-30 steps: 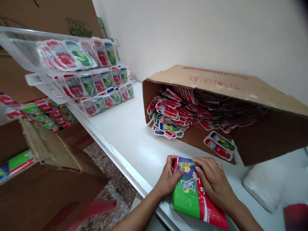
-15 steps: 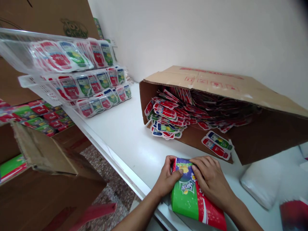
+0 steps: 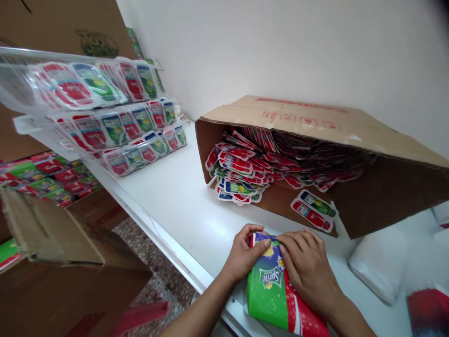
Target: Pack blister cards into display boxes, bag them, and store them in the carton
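Observation:
A green and red printed carton (image 3: 267,299) with a Sprite logo lies at the near edge of the white table. My left hand (image 3: 247,250) grips its far left corner, thumb on top and fingers curled behind the end. Across the red side rests my right hand (image 3: 307,262), its fingers bent over the far end beside the left thumb. Both hands are closed on the carton; some fingertips are hidden behind it. Beyond them, a brown cardboard box (image 3: 298,114) lies on its side, holding many bottle-shaped red and green packets (image 3: 242,164).
Clear trays (image 3: 35,126) of similar packets are stacked at the left of the white table (image 3: 168,192). Below stand an open brown box (image 3: 70,290) and several printed cartons (image 3: 52,175). A white plastic-looking bundle (image 3: 377,264) lies on the right, and a wall rises behind.
The view has shifted slightly, so the trays and boxes appear further left. My left thumb has moved a little toward the right hand along the carton's far end.

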`<state>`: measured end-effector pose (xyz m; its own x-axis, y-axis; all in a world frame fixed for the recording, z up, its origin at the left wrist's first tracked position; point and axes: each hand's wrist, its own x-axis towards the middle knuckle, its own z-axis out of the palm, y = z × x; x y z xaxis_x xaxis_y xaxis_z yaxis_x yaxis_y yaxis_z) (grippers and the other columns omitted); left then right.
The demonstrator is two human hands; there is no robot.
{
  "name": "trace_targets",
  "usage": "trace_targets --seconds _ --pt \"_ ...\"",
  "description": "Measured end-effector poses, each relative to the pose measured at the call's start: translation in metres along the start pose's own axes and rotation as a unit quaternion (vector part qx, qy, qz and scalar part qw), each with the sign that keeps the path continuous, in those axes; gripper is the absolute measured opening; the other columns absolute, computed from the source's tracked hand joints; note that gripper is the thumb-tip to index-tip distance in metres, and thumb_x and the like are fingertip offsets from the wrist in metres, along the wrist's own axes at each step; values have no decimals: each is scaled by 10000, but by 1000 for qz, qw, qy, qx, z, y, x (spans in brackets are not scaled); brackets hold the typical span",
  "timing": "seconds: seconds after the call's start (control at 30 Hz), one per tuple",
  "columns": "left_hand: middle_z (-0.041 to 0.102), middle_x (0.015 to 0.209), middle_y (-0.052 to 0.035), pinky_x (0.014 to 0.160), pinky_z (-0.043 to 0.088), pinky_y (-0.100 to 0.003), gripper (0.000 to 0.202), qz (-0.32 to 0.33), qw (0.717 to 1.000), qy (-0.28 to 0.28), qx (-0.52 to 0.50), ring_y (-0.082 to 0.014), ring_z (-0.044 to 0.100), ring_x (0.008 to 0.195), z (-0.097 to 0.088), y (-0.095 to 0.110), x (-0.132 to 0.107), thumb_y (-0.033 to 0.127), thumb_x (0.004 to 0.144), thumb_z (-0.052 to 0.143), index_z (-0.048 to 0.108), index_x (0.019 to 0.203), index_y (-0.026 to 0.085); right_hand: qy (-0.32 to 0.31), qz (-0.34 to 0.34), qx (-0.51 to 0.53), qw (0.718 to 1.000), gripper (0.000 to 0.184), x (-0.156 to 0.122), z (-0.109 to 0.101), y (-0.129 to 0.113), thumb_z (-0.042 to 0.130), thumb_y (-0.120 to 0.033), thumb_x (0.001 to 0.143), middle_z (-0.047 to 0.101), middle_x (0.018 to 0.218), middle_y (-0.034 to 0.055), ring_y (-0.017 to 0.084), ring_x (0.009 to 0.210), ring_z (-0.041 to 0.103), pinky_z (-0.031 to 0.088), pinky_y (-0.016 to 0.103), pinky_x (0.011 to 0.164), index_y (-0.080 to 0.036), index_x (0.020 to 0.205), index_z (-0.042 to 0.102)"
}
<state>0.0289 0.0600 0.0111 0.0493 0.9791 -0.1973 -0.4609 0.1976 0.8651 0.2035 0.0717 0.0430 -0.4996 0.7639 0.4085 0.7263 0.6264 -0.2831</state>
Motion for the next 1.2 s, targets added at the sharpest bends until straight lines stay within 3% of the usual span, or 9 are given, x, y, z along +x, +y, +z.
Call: trace_targets --seconds 0.27,0.37,0.5,0.73,0.93,1.0,1.07,1.2 --pt "694 889 -54 723 485 -286 514 -37 999 -11 15 -158 624 726 -5 -2 0 389 647 834 633 1053 146 -78 -28 41 996 168 8 -6 7 428 -212 942 641 973 50 212 922 549 312 476 990 -235 1030 569" --pt "693 938 -64 734 486 -279 505 -38 999 -6 5 -161 628 761 -5 -2 0 369 637 844 640 1042 147 -81 -26 38 996 150 8 -7 5 458 -251 942 643 964 45 212 932 550 285 493 1009 -236 1032 577" --pt "694 884 -61 710 487 -271 493 -29 999 -14 0 -147 620 726 -3 -2 -1 354 654 837 627 1042 134 -84 -38 18 996 297 5 -7 5 466 -261 951 633 1019 51 215 974 544 288 490 1000 -266 1243 524" --pt "696 933 -67 756 493 -291 510 -34 999 -10 -18 -160 630 766 -4 -3 -3 337 629 856 633 1044 140 -78 -47 18 996 252 5 -6 10 479 -267 939 633 976 43 214 950 556 284 511 1026 -273 1165 590" --pt "716 907 -80 767 473 -292 425 -11 990 -50 131 -205 630 816 -1 9 6 470 742 737 740 997 130 -118 -34 35 992 200 12 -5 3 474 -269 941 634 923 34 218 920 559 318 547 1012 -280 1065 631" --pt "724 855 -82 731 467 -291 443 -11 985 -61 160 -204 621 770 3 12 9 522 776 681 769 938 119 -87 1 68 994 205 6 -3 5 478 -289 940 638 999 51 227 977 566 374 517 1000 -267 1078 627" --pt "722 768 -68 651 455 -280 484 -40 986 -49 157 -183 596 668 6 14 10 557 765 672 773 941 118 -24 82 100 991 258 -7 0 12 476 -324 942 623 1124 76 234 1065 568 452 453 959 -254 1153 607" --pt "712 707 -47 572 427 -255 554 -75 986 -13 146 -167 574 600 10 15 6 589 697 716 766 975 113 45 211 173 961 299 -32 3 26 462 -383 950 633 1178 96 232 1069 614 537 366 881 -241 1131 653"
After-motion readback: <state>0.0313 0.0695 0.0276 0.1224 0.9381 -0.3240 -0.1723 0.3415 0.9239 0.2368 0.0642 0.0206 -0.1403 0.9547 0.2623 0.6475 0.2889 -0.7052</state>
